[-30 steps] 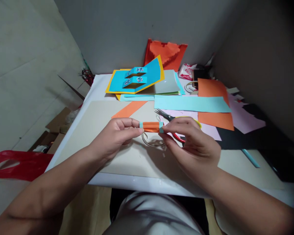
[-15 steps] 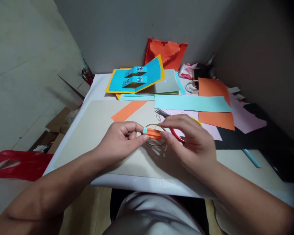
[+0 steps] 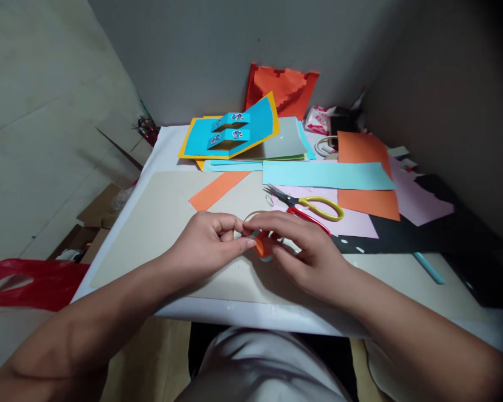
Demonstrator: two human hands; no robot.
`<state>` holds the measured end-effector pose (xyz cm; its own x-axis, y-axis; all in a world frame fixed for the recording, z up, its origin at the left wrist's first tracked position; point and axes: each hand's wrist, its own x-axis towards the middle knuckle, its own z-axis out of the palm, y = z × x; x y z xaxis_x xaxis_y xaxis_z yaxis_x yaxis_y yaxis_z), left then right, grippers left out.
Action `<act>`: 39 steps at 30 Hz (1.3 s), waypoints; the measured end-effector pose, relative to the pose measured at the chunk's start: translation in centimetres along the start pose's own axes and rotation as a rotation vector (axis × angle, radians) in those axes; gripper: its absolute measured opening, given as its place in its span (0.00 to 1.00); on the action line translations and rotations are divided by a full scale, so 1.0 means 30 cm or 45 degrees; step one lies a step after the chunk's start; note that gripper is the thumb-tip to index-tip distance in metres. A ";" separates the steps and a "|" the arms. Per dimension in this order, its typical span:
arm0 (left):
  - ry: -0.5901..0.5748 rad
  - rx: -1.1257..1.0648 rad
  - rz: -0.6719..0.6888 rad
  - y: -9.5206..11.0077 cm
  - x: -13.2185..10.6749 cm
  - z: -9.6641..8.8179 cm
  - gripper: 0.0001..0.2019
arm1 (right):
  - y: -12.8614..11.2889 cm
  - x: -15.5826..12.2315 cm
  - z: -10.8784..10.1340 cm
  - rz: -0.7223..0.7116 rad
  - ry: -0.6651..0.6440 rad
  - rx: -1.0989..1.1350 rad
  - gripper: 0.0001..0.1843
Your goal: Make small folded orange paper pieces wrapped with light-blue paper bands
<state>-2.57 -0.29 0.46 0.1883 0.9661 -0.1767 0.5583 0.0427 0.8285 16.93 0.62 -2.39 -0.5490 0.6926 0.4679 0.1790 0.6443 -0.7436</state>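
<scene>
Between my hands is a small orange paper strip [image 3: 261, 245] with light blue ends, now bent into a curve. My left hand [image 3: 209, 237] pinches one end of it between thumb and finger. My right hand [image 3: 304, 245] is closed over the other side, its fingertips meeting those of the left hand and partly hiding the strip. Behind the fingers shows the edge of a tape roll [image 3: 254, 214] lying on the board. Just beyond my right hand lie scissors [image 3: 318, 207] with one yellow and one red handle, blades pointing to the far left.
On the grey board [image 3: 151, 223] lies a flat orange strip [image 3: 218, 190]. Behind are a light blue strip [image 3: 327, 174], a blue and yellow pop-up card [image 3: 255, 125], an orange sheet [image 3: 360, 148] and pink paper [image 3: 423, 195]. A red bag [image 3: 62, 282] hangs at the left.
My right hand has moved left and closed in against the left hand. The orange strip went from nearly straight to bent. The scissors are now more fully uncovered.
</scene>
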 end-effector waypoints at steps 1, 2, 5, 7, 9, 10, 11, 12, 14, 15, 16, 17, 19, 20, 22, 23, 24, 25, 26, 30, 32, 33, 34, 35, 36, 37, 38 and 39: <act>-0.018 0.000 -0.018 0.002 0.000 0.000 0.11 | -0.003 0.001 0.000 0.033 0.007 -0.003 0.22; -0.041 0.007 -0.038 0.003 0.001 0.000 0.10 | -0.006 0.002 0.001 0.060 0.010 -0.005 0.20; -0.092 0.049 -0.084 0.005 0.000 -0.003 0.10 | -0.009 0.002 0.003 0.092 0.011 0.012 0.16; -0.104 0.075 -0.096 0.005 -0.002 -0.006 0.10 | -0.007 0.001 0.005 0.084 0.008 0.016 0.16; -0.101 0.092 -0.103 0.005 -0.004 -0.008 0.10 | -0.004 0.000 0.007 0.054 -0.014 -0.011 0.17; -0.103 0.099 -0.106 0.005 -0.005 -0.009 0.10 | -0.002 0.000 0.009 0.036 -0.035 -0.034 0.18; -0.102 0.104 -0.103 0.005 -0.006 -0.010 0.10 | -0.001 0.000 0.011 0.019 -0.061 -0.057 0.18; -0.101 0.108 -0.098 0.006 -0.007 -0.010 0.10 | 0.001 0.000 0.013 0.006 -0.085 -0.076 0.18; -0.101 0.110 -0.087 0.006 -0.008 -0.012 0.09 | 0.003 0.000 0.017 -0.011 -0.118 -0.102 0.18; -0.100 0.107 -0.084 0.006 -0.008 -0.014 0.09 | 0.004 0.000 0.019 -0.017 -0.126 -0.112 0.18; -0.098 0.103 -0.085 0.006 -0.008 -0.015 0.09 | 0.005 -0.001 0.021 -0.022 -0.129 -0.121 0.19; -0.100 0.102 -0.086 0.005 -0.007 -0.016 0.09 | 0.005 -0.002 0.023 -0.024 -0.127 -0.130 0.19; -0.108 0.102 -0.079 0.004 -0.006 -0.018 0.09 | 0.004 -0.004 0.025 -0.011 -0.120 -0.141 0.19; -0.113 0.105 -0.069 0.004 -0.006 -0.019 0.08 | 0.003 -0.005 0.026 0.005 -0.116 -0.140 0.18; -0.121 0.110 -0.046 0.004 -0.004 -0.021 0.08 | -0.001 -0.006 0.027 0.057 -0.107 -0.118 0.18; -0.124 0.112 -0.035 0.004 -0.003 -0.022 0.07 | -0.003 -0.006 0.028 0.095 -0.103 -0.094 0.18; -0.129 0.113 -0.026 0.005 -0.002 -0.023 0.07 | -0.006 -0.006 0.029 0.134 -0.101 -0.061 0.18; -0.137 0.115 -0.016 0.005 -0.001 -0.024 0.07 | -0.007 -0.006 0.030 0.172 -0.100 -0.021 0.17; -0.143 0.117 -0.004 0.005 -0.001 -0.026 0.07 | -0.009 -0.005 0.032 0.206 -0.098 0.020 0.17; -0.176 0.137 0.053 0.003 -0.005 -0.033 0.07 | -0.010 -0.006 0.042 0.291 -0.087 0.135 0.16; -0.192 0.150 0.069 -0.002 -0.007 -0.037 0.07 | -0.007 -0.009 0.047 0.326 -0.088 0.182 0.15; -0.202 0.156 0.070 -0.005 -0.008 -0.039 0.07 | -0.005 -0.011 0.050 0.340 -0.089 0.209 0.15; -0.212 0.159 0.067 -0.008 -0.008 -0.041 0.07 | -0.003 -0.012 0.052 0.350 -0.088 0.238 0.15; -0.224 0.159 0.063 -0.011 -0.008 -0.042 0.08 | -0.002 -0.013 0.054 0.357 -0.084 0.266 0.15; -0.236 0.154 0.062 -0.014 -0.009 -0.044 0.08 | -0.002 -0.014 0.055 0.358 -0.078 0.290 0.16; -0.249 0.145 0.066 -0.015 -0.009 -0.046 0.08 | -0.002 -0.013 0.056 0.358 -0.072 0.311 0.16; -0.262 0.135 0.073 -0.016 -0.009 -0.047 0.08 | -0.002 -0.013 0.057 0.359 -0.067 0.330 0.16; -0.277 0.127 0.081 -0.016 -0.009 -0.049 0.09 | -0.004 -0.012 0.057 0.364 -0.064 0.349 0.16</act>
<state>-4.07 -0.19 0.90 0.3888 0.8881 -0.2450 0.6147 -0.0519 0.7871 15.71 -0.24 -3.29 -0.5492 0.8102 0.2047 0.1098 0.3128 -0.9434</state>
